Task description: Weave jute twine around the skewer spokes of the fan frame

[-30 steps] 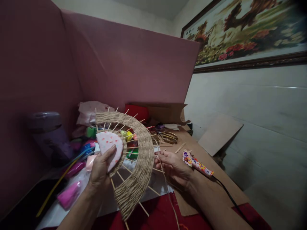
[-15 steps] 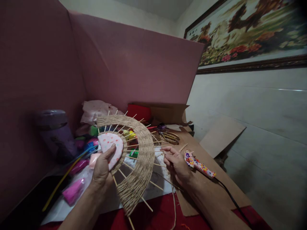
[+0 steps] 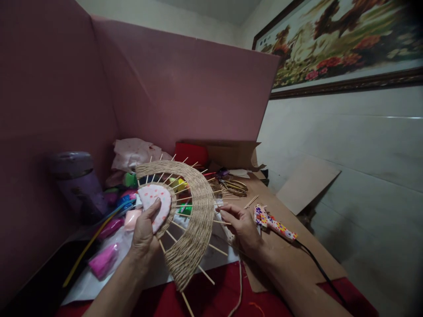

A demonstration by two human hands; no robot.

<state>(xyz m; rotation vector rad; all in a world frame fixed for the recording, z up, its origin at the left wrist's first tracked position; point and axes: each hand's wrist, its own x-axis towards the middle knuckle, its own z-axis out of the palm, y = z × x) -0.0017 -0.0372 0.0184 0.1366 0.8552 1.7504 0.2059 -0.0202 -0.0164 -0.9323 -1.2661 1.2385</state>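
My left hand (image 3: pixel 144 232) grips the pink spotted fabric centre (image 3: pixel 157 204) of a half-round woven fan piece (image 3: pixel 195 220), thumb pressed on the fabric. Jute cord is wound in a wide arc over thin wooden sticks that radiate outward. My right hand (image 3: pixel 240 225) sits at the arc's outer edge, fingers pinched on the loose jute cord (image 3: pixel 238 286) among the stick ends. The cord trails down over the red cloth (image 3: pixel 218 295).
A glue gun with a dotted pattern (image 3: pixel 274 225) lies on brown cardboard (image 3: pixel 297 255), its black cable running right. Gold scissors (image 3: pixel 234 186), a purple bottle (image 3: pixel 77 182), coloured craft supplies (image 3: pixel 112 220) and a cardboard box (image 3: pixel 231 154) crowd the back. Pink partition boards (image 3: pixel 185 88) enclose the space.
The fan piece has shifted slightly right and down. My right hand moved in closer to the arc's edge, still pinching the cord.
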